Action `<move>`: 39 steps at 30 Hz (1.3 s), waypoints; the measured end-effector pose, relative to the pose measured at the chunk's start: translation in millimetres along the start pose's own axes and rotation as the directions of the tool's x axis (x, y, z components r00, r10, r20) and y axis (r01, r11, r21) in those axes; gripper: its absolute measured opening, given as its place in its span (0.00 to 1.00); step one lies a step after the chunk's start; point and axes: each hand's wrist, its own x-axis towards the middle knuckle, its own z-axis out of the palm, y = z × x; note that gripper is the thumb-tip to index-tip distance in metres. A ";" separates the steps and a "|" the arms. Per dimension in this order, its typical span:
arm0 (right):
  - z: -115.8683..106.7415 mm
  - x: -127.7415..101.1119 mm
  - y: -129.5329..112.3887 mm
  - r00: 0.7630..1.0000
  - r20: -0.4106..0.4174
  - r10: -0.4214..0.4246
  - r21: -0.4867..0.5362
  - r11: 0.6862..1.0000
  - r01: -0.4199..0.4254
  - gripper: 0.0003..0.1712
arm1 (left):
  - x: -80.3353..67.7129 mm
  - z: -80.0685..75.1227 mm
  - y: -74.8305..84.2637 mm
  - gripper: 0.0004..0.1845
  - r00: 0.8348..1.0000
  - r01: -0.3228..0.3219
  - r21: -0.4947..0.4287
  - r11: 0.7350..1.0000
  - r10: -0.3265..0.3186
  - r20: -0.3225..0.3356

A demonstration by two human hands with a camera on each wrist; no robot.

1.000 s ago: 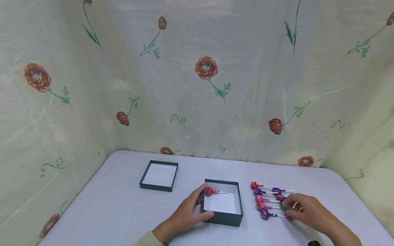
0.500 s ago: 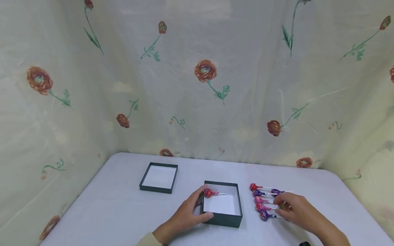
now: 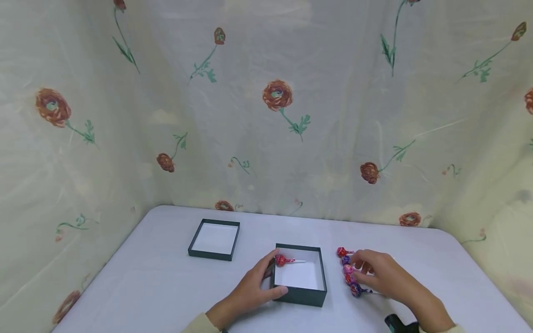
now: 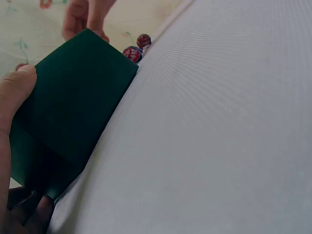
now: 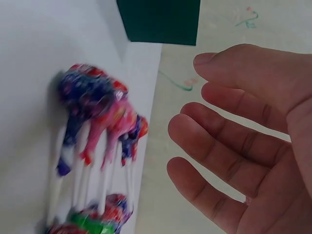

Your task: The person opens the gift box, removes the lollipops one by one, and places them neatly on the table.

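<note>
Head view: two boxes sit on the desk. My left hand grips the near box, holding one lollipop; my right hand, fingers relaxed, hovers over the lollipop pile.

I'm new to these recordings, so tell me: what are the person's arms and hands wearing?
Both hands are bare, with no gloves or rings in view. The left hand ends in a pale cream sleeve cuff at the wrist. The right hand also shows a pale cuff, with a small dark device beside that wrist.
</note>
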 end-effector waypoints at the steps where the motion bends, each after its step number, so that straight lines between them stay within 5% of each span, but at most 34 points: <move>1: 0.2 2.3 -1.6 1.000 0.002 -0.003 0.002 1.000 0.003 0.12 | 0.0 0.3 0.2 0.45 1.000 0.005 0.000 1.000 -0.005 0.001; 20: 7.7 37.0 -38.5 0.985 -0.071 -0.156 0.019 0.987 0.157 0.12 | -1.0 0.3 1.7 0.45 1.000 0.014 0.002 1.000 -0.014 0.004; 39: 28.3 70.8 -66.7 0.977 -0.079 -0.198 0.073 0.976 0.203 0.12 | 0.3 -0.8 2.4 0.43 0.999 0.036 0.001 0.999 -0.036 0.006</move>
